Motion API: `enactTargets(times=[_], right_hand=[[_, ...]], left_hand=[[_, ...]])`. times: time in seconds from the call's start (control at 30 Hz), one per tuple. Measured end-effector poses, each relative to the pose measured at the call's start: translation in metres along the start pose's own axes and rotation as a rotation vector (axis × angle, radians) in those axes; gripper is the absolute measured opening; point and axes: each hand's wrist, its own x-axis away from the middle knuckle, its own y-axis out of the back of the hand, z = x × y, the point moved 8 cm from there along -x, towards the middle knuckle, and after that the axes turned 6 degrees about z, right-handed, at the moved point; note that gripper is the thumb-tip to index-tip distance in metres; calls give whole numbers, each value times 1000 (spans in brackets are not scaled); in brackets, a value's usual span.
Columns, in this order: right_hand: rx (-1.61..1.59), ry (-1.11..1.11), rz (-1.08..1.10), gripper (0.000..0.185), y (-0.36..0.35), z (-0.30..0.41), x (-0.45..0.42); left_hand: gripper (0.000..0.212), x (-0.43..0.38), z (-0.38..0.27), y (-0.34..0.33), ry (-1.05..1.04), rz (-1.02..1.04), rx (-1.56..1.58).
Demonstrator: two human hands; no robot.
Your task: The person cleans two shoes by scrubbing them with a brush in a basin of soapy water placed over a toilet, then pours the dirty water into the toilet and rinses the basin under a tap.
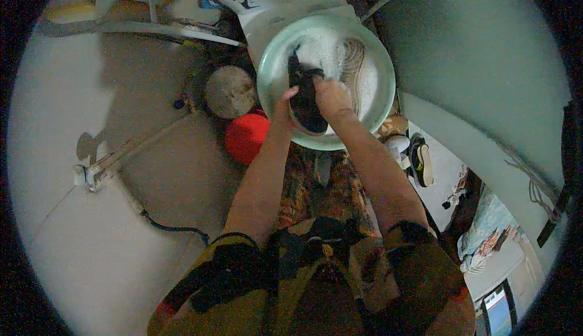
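A pale green basin (pixel 387 81) with white suds (pixel 321 44) in it stands before me. Over its left half is a dark shoe (pixel 309 108), its toe towards me and its light sole edge showing. My left hand (pixel 284 108) grips the shoe's left side, thumb up along the upper. On the other side, my right hand (pixel 334 96) is closed at the shoe's opening; whether a small tool is hidden inside the fist does not show. A second shoe (pixel 355 69) lies in the suds to the right, its ridged, light sole facing up.
Left of the basin are a red round object (pixel 248 138) and a greyish round one (pixel 231 91). A wall tap (pixel 86 176) with a hose (pixel 173 229) is at far left. More shoes (pixel 421 160) lie on the floor to the right, beside a pale green door or panel (pixel 483 53).
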Motion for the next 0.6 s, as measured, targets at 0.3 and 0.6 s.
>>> enactTargets(times=[0.3, 0.6], right_hand=[[-544, 198, 128, 30, -5, 0, 43], [-105, -30, 35, 17, -3, -9, 3]], left_hand=[[38, -2, -7, -7, 30, -311, -121], [34, 2, -12, -45, -78, -129, -310]])
